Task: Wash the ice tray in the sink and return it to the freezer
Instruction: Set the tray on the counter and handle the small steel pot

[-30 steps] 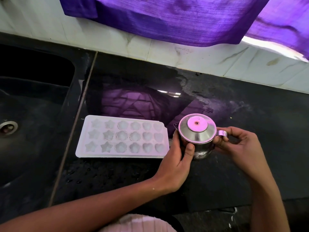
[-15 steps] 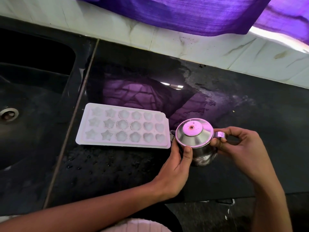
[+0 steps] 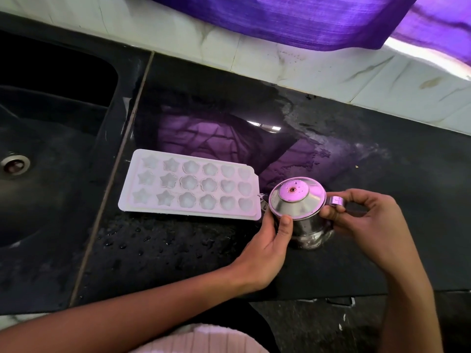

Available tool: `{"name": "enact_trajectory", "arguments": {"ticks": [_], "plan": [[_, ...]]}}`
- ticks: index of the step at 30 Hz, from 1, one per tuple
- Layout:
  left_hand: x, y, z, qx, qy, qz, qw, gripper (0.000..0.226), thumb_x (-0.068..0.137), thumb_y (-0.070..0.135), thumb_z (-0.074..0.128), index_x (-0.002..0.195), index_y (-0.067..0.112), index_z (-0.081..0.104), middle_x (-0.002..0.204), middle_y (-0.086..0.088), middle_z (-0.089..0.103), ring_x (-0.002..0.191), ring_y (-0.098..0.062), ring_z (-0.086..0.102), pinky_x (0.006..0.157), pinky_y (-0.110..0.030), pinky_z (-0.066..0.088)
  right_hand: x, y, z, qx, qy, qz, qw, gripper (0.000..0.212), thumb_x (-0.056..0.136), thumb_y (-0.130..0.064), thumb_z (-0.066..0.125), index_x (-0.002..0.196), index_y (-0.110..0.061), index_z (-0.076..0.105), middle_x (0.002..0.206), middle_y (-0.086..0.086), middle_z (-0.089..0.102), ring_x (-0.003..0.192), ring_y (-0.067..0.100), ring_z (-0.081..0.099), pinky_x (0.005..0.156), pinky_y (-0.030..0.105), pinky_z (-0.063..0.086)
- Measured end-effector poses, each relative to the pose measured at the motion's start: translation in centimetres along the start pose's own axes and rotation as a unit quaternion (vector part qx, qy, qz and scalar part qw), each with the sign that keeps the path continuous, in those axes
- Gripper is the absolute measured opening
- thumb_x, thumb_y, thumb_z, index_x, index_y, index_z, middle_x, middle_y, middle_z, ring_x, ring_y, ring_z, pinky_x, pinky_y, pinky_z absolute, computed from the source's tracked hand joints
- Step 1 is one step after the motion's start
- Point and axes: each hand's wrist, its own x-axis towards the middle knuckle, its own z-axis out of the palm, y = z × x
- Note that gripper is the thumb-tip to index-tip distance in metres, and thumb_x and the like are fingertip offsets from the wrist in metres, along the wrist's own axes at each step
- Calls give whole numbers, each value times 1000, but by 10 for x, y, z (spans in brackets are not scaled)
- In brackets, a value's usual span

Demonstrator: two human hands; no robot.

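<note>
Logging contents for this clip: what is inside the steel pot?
Cannot be seen: the small steel pot wears a domed metal lid, hiding its inside. The left hand and right hand grip it.

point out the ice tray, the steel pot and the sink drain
ice tray (image 3: 190, 186), head view, on a middle flower-shaped cell
steel pot (image 3: 297, 200), head view, on its lid
sink drain (image 3: 14, 165), head view, on the metal ring

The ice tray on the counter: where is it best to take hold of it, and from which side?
Take the ice tray by its flat outer rim at the short end facing the sink, fingers curling under the edge. It lies flat with the cups up, and that end is free. The other short end sits close to the steel pot held by the left hand and right hand.
</note>
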Motion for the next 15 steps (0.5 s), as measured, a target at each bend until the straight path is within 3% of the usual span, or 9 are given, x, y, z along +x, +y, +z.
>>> {"name": "enact_trajectory", "arguments": {"ticks": [4, 8, 12, 15], "plan": [[1, 3, 0, 6, -14, 1, 1000, 68, 90, 57, 24, 151, 32, 9, 146, 30, 25, 112, 38, 20, 101, 0, 16, -3, 0, -1, 16, 12, -2, 1000, 12, 58, -22, 78, 70, -23, 74, 75, 1, 74, 64, 9, 65, 67, 38, 59], [1, 3, 1, 9, -20, 10, 1000, 62, 95, 52, 25, 151, 30, 10, 140, 36, 23, 112, 40, 18, 97, 7, 14, -7, 0, -2, 23, 13, -6, 1000, 39, 50, -53, 77, 75, -22, 75, 77, 0, 75, 65, 10, 67, 63, 31, 59], [1, 2, 1, 23, -10, 17, 1000, 67, 89, 58, 24, 150, 36, 10, 132, 47, 22, 112, 40, 17, 100, 1, 13, -9, 1, -2, 19, 24, 2, 1000, 27, 51, -38, 75, 75, -27, 76, 75, 1, 74, 68, 12, 69, 68, 34, 59], [-2, 6, 2, 39, 2, 29, 999, 59, 90, 54, 25, 145, 42, 7, 117, 59, 14, 104, 46, 11, 92, 10, 11, -11, -2, -2, 22, 18, -10, 1000, 23, 53, -34, 75, 76, -34, 75, 75, 1, 74, 66, 6, 68, 63, 23, 57]]}}
